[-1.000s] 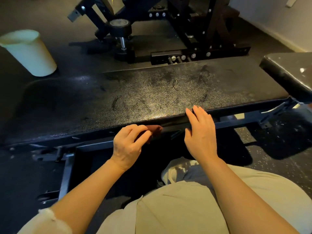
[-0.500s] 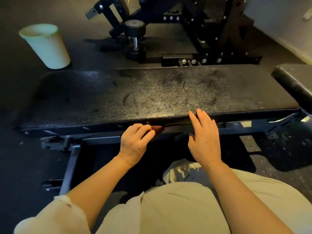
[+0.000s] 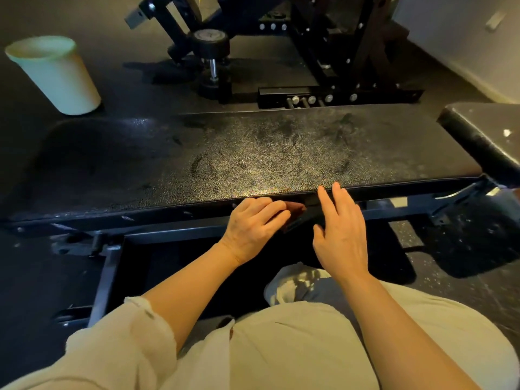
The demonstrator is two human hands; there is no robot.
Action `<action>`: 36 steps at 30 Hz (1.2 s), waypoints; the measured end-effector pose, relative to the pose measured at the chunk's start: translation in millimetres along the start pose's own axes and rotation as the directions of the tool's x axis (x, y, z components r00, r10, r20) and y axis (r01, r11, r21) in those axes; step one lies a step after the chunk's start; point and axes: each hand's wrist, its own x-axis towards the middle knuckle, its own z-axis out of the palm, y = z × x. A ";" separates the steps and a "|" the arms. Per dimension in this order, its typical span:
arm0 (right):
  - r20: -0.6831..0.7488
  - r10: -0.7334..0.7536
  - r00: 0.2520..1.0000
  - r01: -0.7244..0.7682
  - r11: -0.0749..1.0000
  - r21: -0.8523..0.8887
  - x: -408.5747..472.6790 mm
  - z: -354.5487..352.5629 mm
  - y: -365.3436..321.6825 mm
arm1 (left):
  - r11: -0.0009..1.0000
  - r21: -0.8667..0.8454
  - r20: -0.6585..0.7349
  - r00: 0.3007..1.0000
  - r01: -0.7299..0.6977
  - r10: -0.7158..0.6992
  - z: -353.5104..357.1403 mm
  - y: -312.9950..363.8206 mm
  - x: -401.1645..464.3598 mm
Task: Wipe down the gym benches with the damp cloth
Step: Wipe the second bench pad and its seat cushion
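The left hand (image 3: 254, 225) curls its fingers round a dark reddish cloth (image 3: 294, 211) at the near edge of the black bench pad (image 3: 253, 161) — the right hand (image 3: 342, 235) rests beside it, fingers straight, touching that edge.

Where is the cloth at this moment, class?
In the head view, the reddish-brown cloth is low and centre, against the bench pad's near side edge, gripped by the left hand, with the right hand just to its right.

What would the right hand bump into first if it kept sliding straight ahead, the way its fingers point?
Probably the near edge of the bench pad: the right hand already reaches it with straight fingertips, though contact is unclear.
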 end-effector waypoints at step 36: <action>0.096 -0.232 0.968 0.238 0.970 -0.054 7.2 7.8 -20.1 | 0.973 0.103 -0.074 0.977 0.206 -0.200 -47.4 -29.8 -47.3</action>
